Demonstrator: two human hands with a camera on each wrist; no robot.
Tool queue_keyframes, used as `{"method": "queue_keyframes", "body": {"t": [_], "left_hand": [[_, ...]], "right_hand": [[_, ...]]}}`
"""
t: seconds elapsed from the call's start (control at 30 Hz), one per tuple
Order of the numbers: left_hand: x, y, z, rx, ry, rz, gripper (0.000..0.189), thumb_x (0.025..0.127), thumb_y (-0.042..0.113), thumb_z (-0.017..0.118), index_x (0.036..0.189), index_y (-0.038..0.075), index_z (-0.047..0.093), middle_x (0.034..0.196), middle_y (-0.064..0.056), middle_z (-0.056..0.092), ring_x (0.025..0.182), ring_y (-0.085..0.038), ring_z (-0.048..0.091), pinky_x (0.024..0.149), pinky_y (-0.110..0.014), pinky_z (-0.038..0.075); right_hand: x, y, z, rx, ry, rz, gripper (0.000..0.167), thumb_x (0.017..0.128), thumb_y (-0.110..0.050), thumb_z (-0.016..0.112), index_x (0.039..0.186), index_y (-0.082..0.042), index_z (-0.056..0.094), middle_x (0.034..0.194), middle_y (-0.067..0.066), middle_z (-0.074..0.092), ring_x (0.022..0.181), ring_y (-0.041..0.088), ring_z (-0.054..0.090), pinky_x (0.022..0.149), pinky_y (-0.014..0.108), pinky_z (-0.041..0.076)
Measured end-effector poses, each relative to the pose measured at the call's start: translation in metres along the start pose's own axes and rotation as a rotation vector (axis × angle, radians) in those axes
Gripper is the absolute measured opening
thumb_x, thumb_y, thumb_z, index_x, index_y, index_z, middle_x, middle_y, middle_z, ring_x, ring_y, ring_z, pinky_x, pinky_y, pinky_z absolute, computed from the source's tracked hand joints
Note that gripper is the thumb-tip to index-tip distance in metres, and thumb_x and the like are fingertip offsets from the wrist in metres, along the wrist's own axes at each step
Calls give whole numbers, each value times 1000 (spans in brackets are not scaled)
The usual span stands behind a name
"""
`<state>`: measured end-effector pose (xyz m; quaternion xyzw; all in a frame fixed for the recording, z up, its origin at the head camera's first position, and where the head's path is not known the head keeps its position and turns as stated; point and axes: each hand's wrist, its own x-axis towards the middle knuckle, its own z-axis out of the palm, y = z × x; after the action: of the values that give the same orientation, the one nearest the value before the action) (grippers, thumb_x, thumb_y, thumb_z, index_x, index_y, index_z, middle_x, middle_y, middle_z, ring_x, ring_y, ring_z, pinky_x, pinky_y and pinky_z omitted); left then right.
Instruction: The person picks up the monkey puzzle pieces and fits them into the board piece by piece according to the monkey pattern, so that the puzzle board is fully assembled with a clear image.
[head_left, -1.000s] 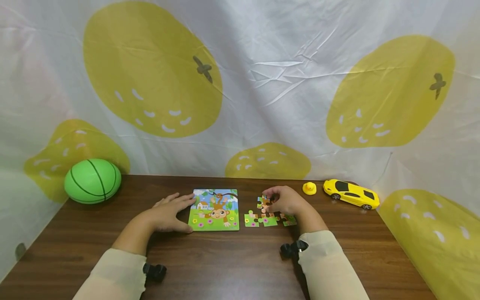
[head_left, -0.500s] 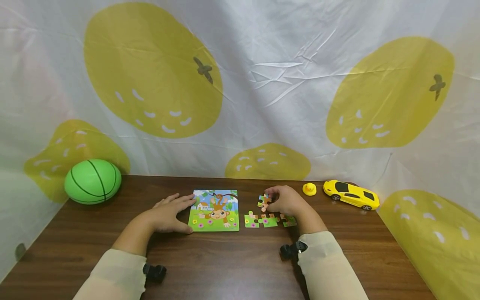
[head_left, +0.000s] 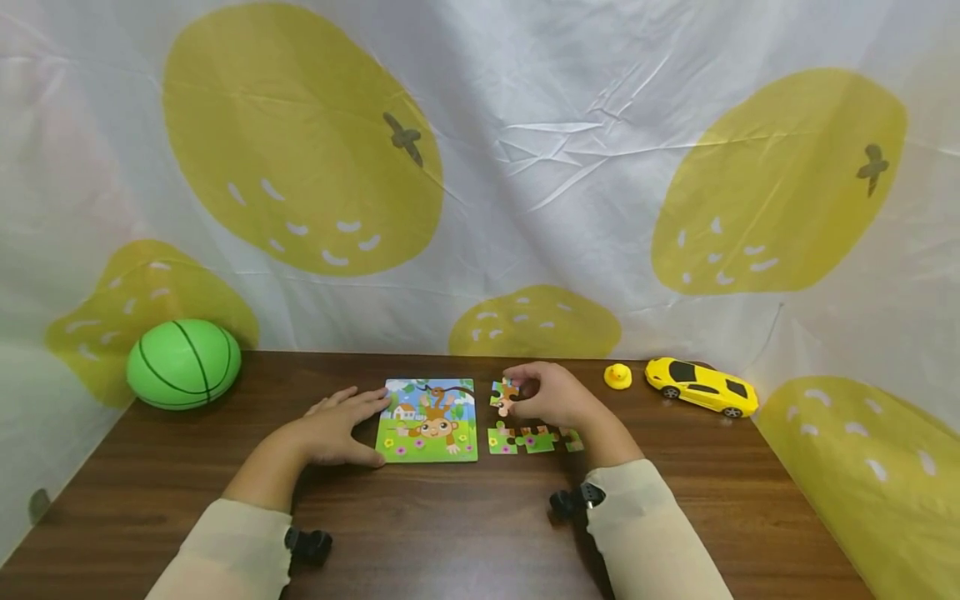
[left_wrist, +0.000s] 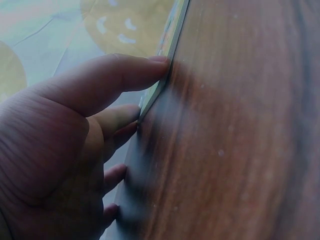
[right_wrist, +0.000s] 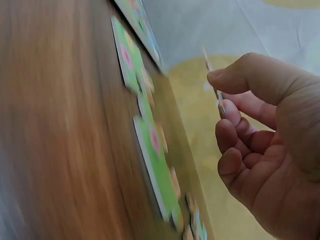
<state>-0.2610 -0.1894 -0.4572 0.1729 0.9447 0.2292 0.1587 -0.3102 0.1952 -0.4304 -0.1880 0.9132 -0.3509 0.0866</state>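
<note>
A square picture puzzle [head_left: 427, 421] showing a monkey lies flat on the table. My left hand [head_left: 341, 429] rests at its left side, fingers spread, thumb and index finger touching its edge. In the left wrist view the thumb [left_wrist: 125, 72] lies straight against the puzzle's edge. Beside the puzzle, my right hand [head_left: 555, 398] pinches a jigsaw piece [head_left: 502, 398] between thumb and fingers. That piece is seen edge-on, off the table, in the right wrist view. Below it lies a row of jigsaw pieces [head_left: 538, 440] with green grass and flowers; the right hand partly hides the row's right end.
On the brown wooden table [head_left: 450, 533] a green ball [head_left: 183, 364] sits at the back left. A yellow toy duck [head_left: 618, 377] and a yellow toy car [head_left: 701, 387] stand at the back right. A white cloth [head_left: 540, 208] with yellow fruit prints hangs behind.
My right hand has moved left with the pinched jigsaw piece, closer to the picture puzzle, uncovering more of the row's right part. The left hand has stayed in place.
</note>
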Motion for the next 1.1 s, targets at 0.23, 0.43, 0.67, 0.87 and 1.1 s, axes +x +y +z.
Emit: {"method": "queue_keyframes", "body": {"t": [0.23,0.43,0.67,0.87,1.1], "left_hand": [[-2,2,-1,-3,0,1,103,83,55,85,168,22,38,180,-3,26,166,-49,11,126,-81,10],[-3,4,-2,1,-8,5,103,83,56,85,168,22,38,180,-5,25,166,-51,10,125,-82,10],[-2,4,-3,4,-14,2,103,83,57,84,169,23,37,180,-4,25,166,-51,10,124,-83,10],[-1,2,-3,5,-15,-1,103,84,57,83,169,22,37,180,-3,25,166,-51,10,124,-83,10],[1,0,-1,3,-13,0,103,84,57,83,169,23,37,180,-3,24,166,-50,10,124,-83,10]], "right_hand": [[8,-28,18,38,-77,-39,58,90,-20,84,145,-15,68,110,4,69,94,19,61,73,33,53],[18,-44,35,41,-140,-76,57,93,-21,83,147,-14,66,118,1,70,99,18,60,83,35,53],[32,-55,52,62,-181,-78,55,91,-21,84,144,-14,69,124,-1,73,101,15,63,87,35,56],[40,-63,63,113,-206,-70,59,86,-16,87,143,-10,69,121,3,72,100,15,65,87,32,58],[49,-63,73,72,-224,-55,56,85,-14,89,138,-12,72,111,1,73,92,14,62,81,29,54]]}}
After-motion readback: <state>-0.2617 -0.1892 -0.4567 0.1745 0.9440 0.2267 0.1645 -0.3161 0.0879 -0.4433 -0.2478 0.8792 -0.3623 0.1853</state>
